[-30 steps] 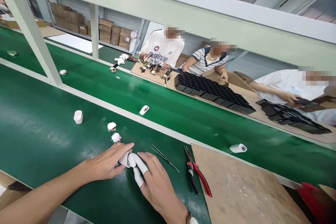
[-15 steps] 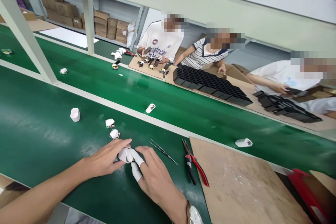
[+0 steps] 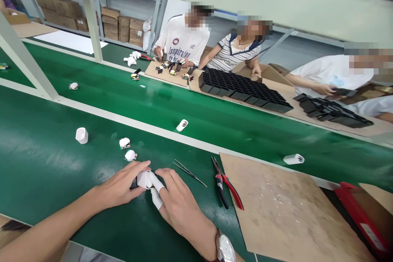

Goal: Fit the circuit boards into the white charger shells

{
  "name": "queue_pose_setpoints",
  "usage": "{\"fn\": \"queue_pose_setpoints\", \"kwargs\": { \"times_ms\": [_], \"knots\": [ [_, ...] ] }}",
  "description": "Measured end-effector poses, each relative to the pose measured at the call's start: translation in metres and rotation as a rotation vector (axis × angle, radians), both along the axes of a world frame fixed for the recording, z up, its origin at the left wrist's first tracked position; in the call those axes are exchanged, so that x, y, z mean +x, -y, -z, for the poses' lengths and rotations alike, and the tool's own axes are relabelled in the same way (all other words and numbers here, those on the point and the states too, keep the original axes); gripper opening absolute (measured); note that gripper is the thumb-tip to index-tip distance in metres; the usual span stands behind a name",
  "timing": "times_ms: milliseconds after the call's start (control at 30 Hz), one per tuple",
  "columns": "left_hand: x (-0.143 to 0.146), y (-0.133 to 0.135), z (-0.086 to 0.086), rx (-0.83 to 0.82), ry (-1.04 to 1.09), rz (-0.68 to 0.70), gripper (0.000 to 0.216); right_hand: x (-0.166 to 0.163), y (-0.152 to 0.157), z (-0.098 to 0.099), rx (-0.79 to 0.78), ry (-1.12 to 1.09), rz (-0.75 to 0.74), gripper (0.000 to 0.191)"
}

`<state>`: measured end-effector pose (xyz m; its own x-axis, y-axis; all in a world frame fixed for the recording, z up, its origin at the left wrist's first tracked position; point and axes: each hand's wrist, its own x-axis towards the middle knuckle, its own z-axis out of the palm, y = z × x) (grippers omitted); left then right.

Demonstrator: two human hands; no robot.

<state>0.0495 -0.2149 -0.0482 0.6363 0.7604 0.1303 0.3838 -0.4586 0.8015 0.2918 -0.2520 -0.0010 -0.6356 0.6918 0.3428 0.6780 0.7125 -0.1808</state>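
White housing (image 3: 142, 179) pinched in left hand (image 3: 123, 186), right hand (image 3: 181, 208) in white finger covers (image 3: 156, 182) touching its end, grip there unclear, tweezers (image 3: 190, 173) and pliers (image 3: 218, 179) lying nearby

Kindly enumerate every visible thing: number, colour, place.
Housing: 1, white, held
Other housings: 3, white, bench and belt
Circuit boards: several, white-topped, bench, belt
Sheet: 1, brown, near right
Near pliers: 1, red-black, beside sheet
Tweezers: 1, silver, beside pliers
Boxes: many, black, far side
Cartons: several, brown, at back
Red item: 1, red, right edge
People: several, white, striped, far side
Watch: 1, silver, right wrist
Left hand: 1, uncovered, on housing
Right hand: 1, white-covered fingers, at housing
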Motion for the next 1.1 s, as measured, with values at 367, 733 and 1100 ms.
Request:
{"fn": "queue_pose_setpoints", "kwargs": {
  "times_ms": [367, 733, 1100],
  "knots": [
    [-0.001, 0.001, 0.006, -0.007, 0.041, 0.002, 0.075, -0.001, -0.001, -0.008, -0.081, -0.015, 0.017, 0.024],
    [-0.006, 0.001, 0.007, -0.097, -0.025, -0.067, 0.070, -0.015, -0.014, 0.004, -0.102, 0.061, -0.072, 0.018],
    [-0.005, -0.002, -0.001, -0.161, 0.013, 0.023, 0.095, -0.013, -0.023, 0.010, -0.118, -0.096, -0.053, 0.028]
  ]
}}
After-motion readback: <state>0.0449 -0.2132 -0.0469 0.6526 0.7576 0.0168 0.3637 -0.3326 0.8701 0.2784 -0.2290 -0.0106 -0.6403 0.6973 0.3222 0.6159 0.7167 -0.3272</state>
